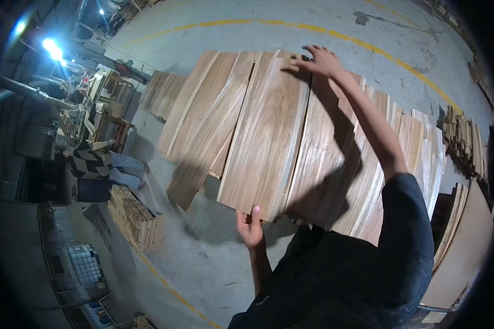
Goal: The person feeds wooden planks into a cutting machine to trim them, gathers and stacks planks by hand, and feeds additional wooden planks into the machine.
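Note:
A wide, pale-brown wooden board (271, 123) with visible grain lies lengthwise in front of me. My left hand (251, 227) grips its near edge, with the thumb on top and the fingers underneath. At the far end, my right hand (319, 61) is open, its fingers spread over the board's far corner. Its shadow falls on the wood, and I cannot tell whether it touches the board. Side by side with this board lie more wooden panels, one group to the left (211, 104) and another to the right (332, 159). What supports them is hidden.
A stack of wood (134, 219) stands on the floor at left, near a person in striped trousers (126, 170). Bundled strips (466, 137) and large leaning panels (466, 241) are at right. A yellow line (335, 34) crosses the concrete floor. A bright lamp (52, 49) shines upper left.

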`<state>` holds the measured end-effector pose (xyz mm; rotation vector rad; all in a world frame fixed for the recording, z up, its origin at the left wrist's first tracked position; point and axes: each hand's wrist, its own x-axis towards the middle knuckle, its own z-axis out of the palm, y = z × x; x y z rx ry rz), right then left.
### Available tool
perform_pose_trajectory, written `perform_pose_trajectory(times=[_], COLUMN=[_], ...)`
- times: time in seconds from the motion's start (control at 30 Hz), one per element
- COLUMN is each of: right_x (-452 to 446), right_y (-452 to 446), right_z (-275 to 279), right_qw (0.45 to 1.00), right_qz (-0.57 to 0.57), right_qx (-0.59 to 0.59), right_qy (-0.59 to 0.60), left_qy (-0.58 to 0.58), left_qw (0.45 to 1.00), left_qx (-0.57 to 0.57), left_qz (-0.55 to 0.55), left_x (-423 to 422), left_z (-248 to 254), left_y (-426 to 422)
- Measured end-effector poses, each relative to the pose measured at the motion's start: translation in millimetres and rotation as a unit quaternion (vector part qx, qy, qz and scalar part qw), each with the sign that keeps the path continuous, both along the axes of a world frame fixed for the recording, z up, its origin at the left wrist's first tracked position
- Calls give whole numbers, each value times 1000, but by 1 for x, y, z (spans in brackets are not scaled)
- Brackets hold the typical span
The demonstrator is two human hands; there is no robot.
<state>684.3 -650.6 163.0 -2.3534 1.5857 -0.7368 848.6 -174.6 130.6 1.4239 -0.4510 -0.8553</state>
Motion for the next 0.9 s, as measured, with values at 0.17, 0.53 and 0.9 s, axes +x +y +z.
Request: perform_pose_trajectory(times=[0.17, 0.53, 0.9], right_x=[48, 32, 10], right_y=[-87, -4, 121], right_z=[-27, -14, -8], right_qw=[952, 972, 981], right_qz=[98, 69, -26], right_qx=[285, 207, 163], right_qy=[55, 87, 97], left_qy=[-1, 236, 172], left_qw=[999, 948, 972], left_qx=[29, -151, -114], left_qz=[25, 148, 109], left_x=[-25, -17, 60], left_z=[-19, -26, -33], left_y=[-19, -19, 71])
